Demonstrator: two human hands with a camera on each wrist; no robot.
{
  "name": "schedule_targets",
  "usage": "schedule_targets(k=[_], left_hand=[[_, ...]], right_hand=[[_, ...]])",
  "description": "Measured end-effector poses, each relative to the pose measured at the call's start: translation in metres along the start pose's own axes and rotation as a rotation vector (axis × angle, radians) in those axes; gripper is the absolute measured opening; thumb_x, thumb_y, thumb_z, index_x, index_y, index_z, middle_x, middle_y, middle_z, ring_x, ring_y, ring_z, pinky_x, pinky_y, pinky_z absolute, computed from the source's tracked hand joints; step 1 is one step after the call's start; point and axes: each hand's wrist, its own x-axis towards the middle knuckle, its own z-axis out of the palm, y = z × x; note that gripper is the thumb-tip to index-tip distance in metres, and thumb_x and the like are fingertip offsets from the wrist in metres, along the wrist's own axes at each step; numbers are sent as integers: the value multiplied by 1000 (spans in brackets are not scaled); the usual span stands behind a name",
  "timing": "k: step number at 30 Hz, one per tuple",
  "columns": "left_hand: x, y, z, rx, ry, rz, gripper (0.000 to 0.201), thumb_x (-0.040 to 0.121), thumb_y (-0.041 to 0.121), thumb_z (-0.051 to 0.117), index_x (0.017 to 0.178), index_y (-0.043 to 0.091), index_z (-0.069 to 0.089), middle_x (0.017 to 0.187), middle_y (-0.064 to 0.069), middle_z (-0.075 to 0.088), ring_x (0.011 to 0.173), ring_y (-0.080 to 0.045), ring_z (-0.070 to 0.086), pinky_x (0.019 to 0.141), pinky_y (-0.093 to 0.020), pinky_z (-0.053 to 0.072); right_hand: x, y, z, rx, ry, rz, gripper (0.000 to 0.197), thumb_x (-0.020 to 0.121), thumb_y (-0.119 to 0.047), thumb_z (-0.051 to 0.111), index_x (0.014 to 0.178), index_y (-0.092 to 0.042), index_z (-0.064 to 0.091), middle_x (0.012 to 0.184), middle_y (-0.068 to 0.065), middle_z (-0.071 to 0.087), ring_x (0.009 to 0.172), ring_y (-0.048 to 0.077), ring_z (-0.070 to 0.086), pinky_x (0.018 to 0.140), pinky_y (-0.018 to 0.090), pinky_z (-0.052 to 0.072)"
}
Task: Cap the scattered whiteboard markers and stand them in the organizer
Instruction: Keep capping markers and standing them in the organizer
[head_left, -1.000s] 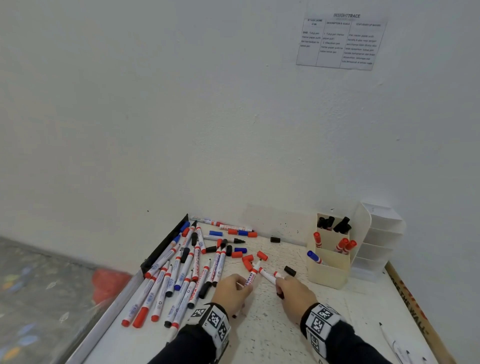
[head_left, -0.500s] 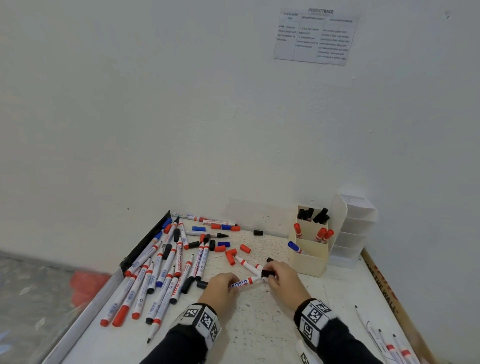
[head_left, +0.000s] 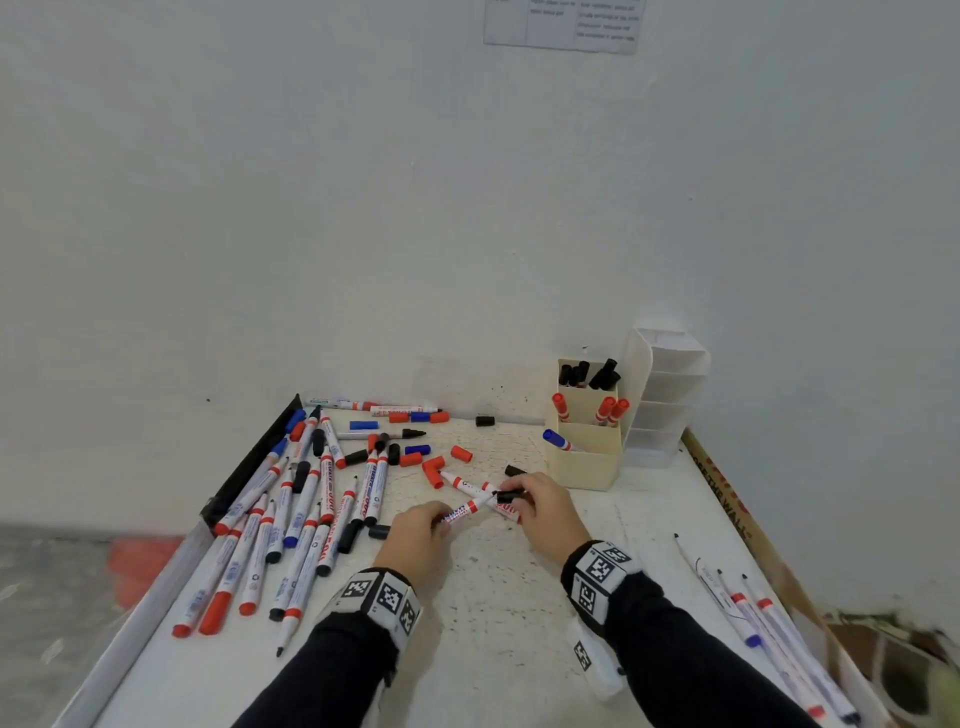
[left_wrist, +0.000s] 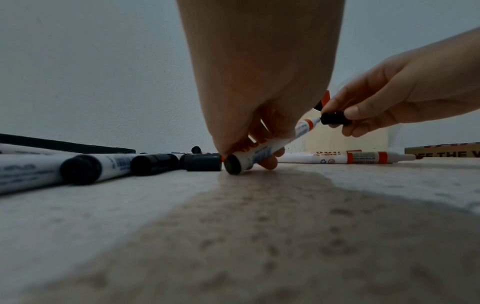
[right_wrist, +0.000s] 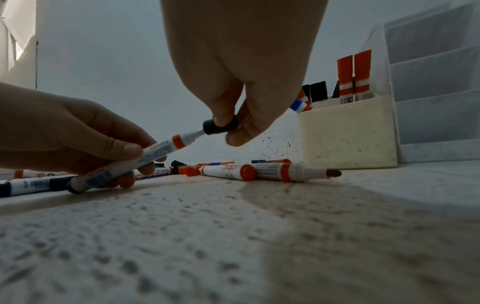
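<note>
A marker was gripped low over the tabletop by the left hand, fingers curled round its barrel, butt end almost on the surface and the tip tilted upward. At that tip a black cap was pinched between thumb and fingers of the right hand, and the cap's mouth was seen just meeting the nib, not yet pushed home. So the capping of this one was judged to be in progress, with the press-on still owed. As for the tally: in the cream organizer by the wall, a handful of black-capped markers stood at the back, three red-capped ones in the middle, and a blue one leaned at the front. Far more was left undone. A long spread of markers lay on the left side of the tabletop, many with bare tips, and loose caps in red, blue and black were scattered among them. Another uncapped red marker lay just beside the hands, and a few more pens were seen at the right edge. The job was judged to be early on, well under half finished.
</note>
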Motion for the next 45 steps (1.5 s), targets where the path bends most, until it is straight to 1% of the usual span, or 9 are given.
schedule_targets(k=[10, 13, 15, 22, 25, 28, 32, 37, 45], left_hand=[[-1, 2, 1, 4, 7, 62, 28, 96, 12, 43, 118, 12, 60, 101, -2, 61, 82, -8, 50, 66, -13, 35], [-1, 4, 1, 8, -32, 83, 30, 97, 11, 41, 119, 11, 61, 102, -4, 63, 82, -10, 49, 67, -17, 35], [-3, 7, -1, -36, -56, 91, 27, 96, 16, 43, 116, 14, 62, 98, -1, 60, 77, -8, 49, 63, -16, 35], [-6, 5, -2, -144, -52, 152, 24, 76, 20, 74, 84, 31, 53, 88, 8, 57, 78, -12, 57, 69, -20, 48], [-7, 5, -3, -210, -46, 140, 16, 79, 20, 71, 93, 24, 64, 86, 10, 61, 67, -10, 62, 71, -23, 54], [-4, 2, 0, -149, -33, 158, 22, 87, 28, 62, 105, 17, 69, 79, 12, 63, 66, -4, 55, 69, -19, 47], [-5, 5, 2, -143, -96, 199, 24, 95, 26, 49, 85, 13, 66, 60, 5, 50, 50, -6, 39, 51, -17, 33], [-8, 8, 1, -449, -287, 22, 27, 98, 27, 42, 84, 14, 62, 56, 6, 45, 35, -4, 29, 36, -18, 26], [-9, 11, -1, -637, -335, -42, 34, 98, 32, 41, 78, 12, 60, 45, 9, 41, 31, -4, 24, 33, -14, 18]], right_hand=[[-1, 2, 2, 115, -1, 28, 26, 87, 3, 49, 102, -10, 65, 108, 6, 61, 93, 12, 53, 83, 15, 40], [-1, -3, 7, 175, -11, 69, 15, 93, -14, 49, 95, -12, 64, 85, 6, 60, 71, 14, 52, 63, 18, 40], [-1, -5, 7, 148, 6, 82, 29, 96, -28, 44, 73, -15, 56, 64, 1, 49, 57, 11, 41, 54, 21, 32], [-4, -6, 8, 91, 26, 108, 48, 97, -43, 34, 55, -22, 40, 54, -4, 37, 53, 13, 36, 56, 30, 30], [-3, -6, 8, 112, 39, 114, 49, 98, -40, 33, 54, -19, 37, 53, -3, 35, 52, 13, 34, 54, 29, 28], [-1, -6, 8, 134, 34, 119, 49, 98, -39, 33, 54, -18, 37, 53, -3, 35, 52, 13, 34, 54, 28, 28], [0, -8, 9, 139, 9, 113, 49, 99, -38, 31, 54, -18, 37, 54, -2, 34, 52, 12, 33, 53, 27, 27], [-3, -13, 9, 182, -3, 53, 46, 99, -32, 33, 55, -19, 36, 55, -3, 32, 53, 11, 31, 54, 26, 26], [-6, -13, 9, 218, 25, -63, 39, 99, -26, 35, 60, -21, 37, 57, -4, 31, 55, 10, 31, 52, 20, 26]])
